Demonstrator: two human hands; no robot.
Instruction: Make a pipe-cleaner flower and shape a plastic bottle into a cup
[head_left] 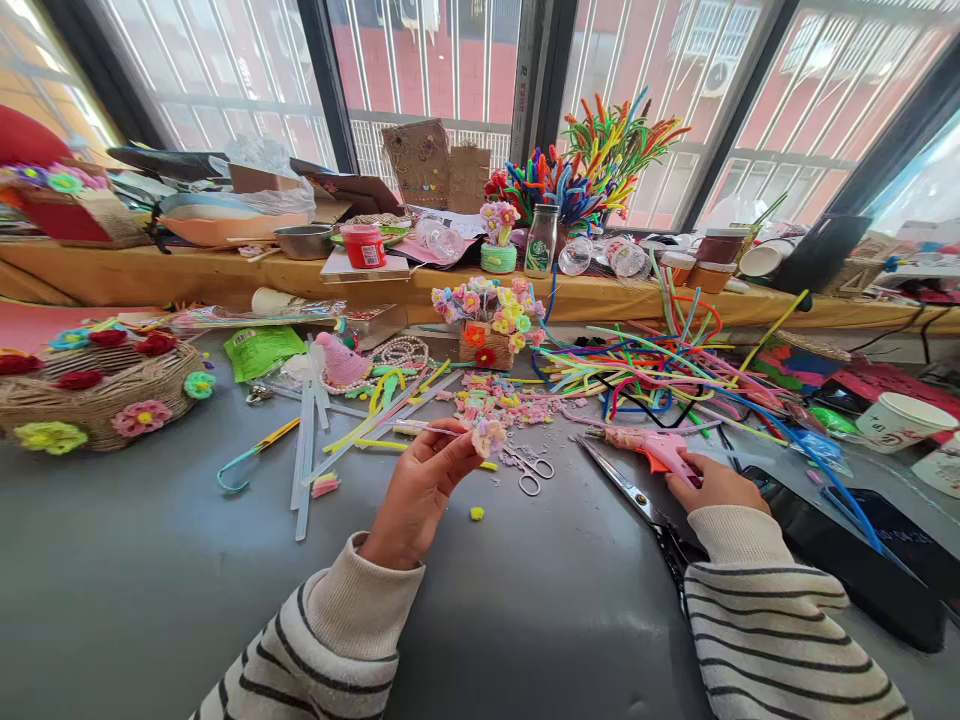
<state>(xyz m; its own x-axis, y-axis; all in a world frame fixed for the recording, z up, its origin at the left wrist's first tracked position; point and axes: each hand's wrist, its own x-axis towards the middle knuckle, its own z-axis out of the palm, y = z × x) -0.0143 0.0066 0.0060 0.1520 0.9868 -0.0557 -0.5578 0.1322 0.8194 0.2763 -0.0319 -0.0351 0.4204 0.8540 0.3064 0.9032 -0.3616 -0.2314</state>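
Observation:
Between the thumb and fingers of my left hand (420,485) is a small pale pink and white fuzzy flower (488,438), raised over the middle of the grey table. A thin pale stick runs behind those fingers. My right hand (718,495) is wrapped round the handle of a pink hot glue gun (649,443), whose nozzle points left. Large black-handled scissors (634,492) lie open just left of that hand. Close to the flower are small silver scissors (529,470). A yellow fuzzy bit (477,514) sits nearer to me.
Behind my hands stand a small box of fuzzy flowers (480,348), pink scraps (499,400) and a pile of pipe cleaners (637,370). Clear glue sticks (304,450) lie left. A twine basket (112,390) is far left; phones (840,550) and paper cups (904,420) are right.

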